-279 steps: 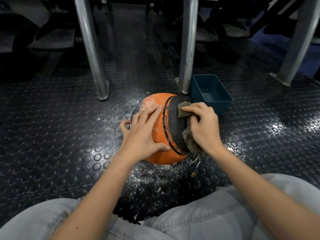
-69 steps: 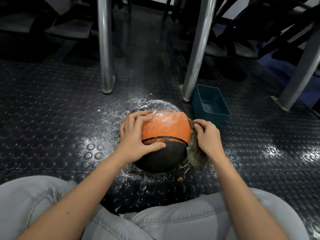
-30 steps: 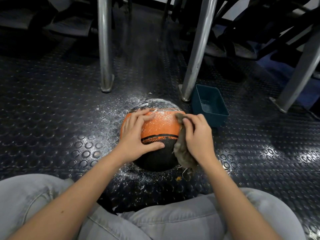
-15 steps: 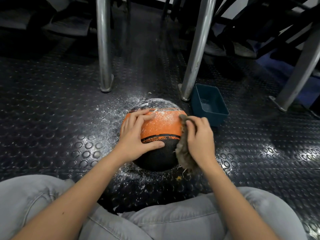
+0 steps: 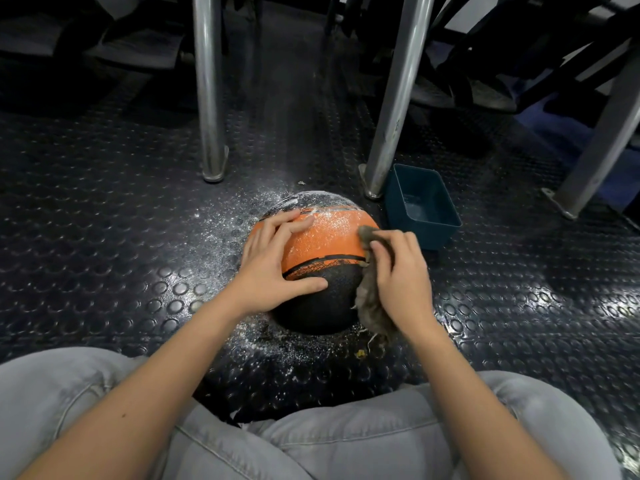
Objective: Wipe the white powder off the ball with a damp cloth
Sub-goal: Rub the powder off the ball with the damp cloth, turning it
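Observation:
An orange and black ball (image 5: 325, 244) sits on the studded dark floor, its far top still dusted with white powder. My left hand (image 5: 273, 265) rests spread on the ball's left side, fingers straight and thumb across the black panel. My right hand (image 5: 401, 275) holds a grey-brown damp cloth (image 5: 369, 299) and presses it against the ball's right side. The cloth hangs down below my hand to the floor.
White powder (image 5: 228, 220) is scattered on the floor around the ball. A dark teal tub (image 5: 424, 206) with a little water stands just right of the ball. Metal legs (image 5: 207, 88) (image 5: 394, 98) rise behind it. My knees in grey jeans (image 5: 346, 438) fill the foreground.
My right hand with the cloth has slid slightly down and right along the ball's right side. The left hand and the ball have stayed still since the ball was turned.

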